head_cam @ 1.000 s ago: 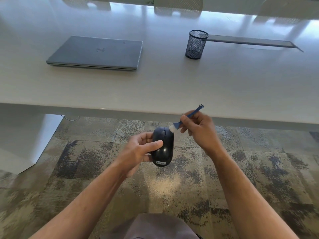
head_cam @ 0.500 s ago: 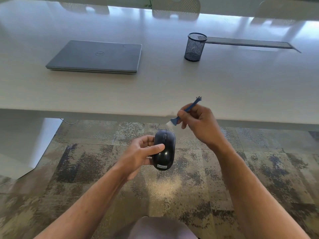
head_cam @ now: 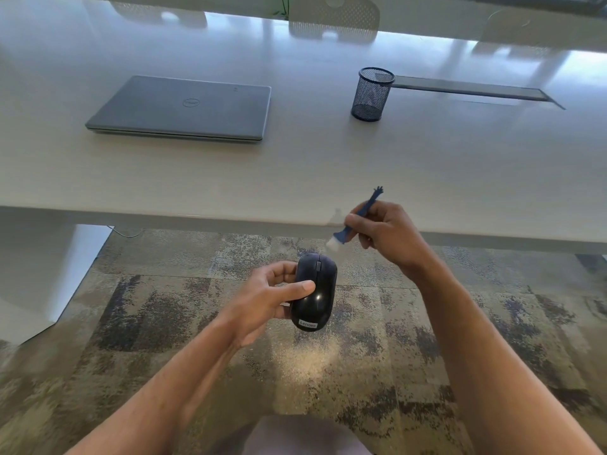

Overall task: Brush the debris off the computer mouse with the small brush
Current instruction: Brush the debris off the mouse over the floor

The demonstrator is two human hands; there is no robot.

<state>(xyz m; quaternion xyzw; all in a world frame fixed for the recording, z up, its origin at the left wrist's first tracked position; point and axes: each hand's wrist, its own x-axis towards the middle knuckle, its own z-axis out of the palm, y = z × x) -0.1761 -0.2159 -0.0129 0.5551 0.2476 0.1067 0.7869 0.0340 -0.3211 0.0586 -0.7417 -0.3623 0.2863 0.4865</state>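
A black computer mouse (head_cam: 316,292) with a white label at its near end is held in the air over the carpet, below the table's front edge. My left hand (head_cam: 270,297) grips it from the left, thumb across its top. My right hand (head_cam: 386,236) pinches a small blue brush (head_cam: 356,220) with white bristles. The bristles point down and left and hover just above the mouse's far right corner, with a small gap between them.
A white table (head_cam: 427,165) spans the view ahead, its front edge just beyond my hands. On it lie a shut grey laptop (head_cam: 184,108), a black mesh pen cup (head_cam: 372,94) and a long dark cable slot (head_cam: 469,88). Patterned carpet (head_cam: 377,356) lies below.
The brush was touching the mouse's far end one second ago; my right hand has since lifted it up and to the right, off the mouse. My left hand has kept the mouse in place.
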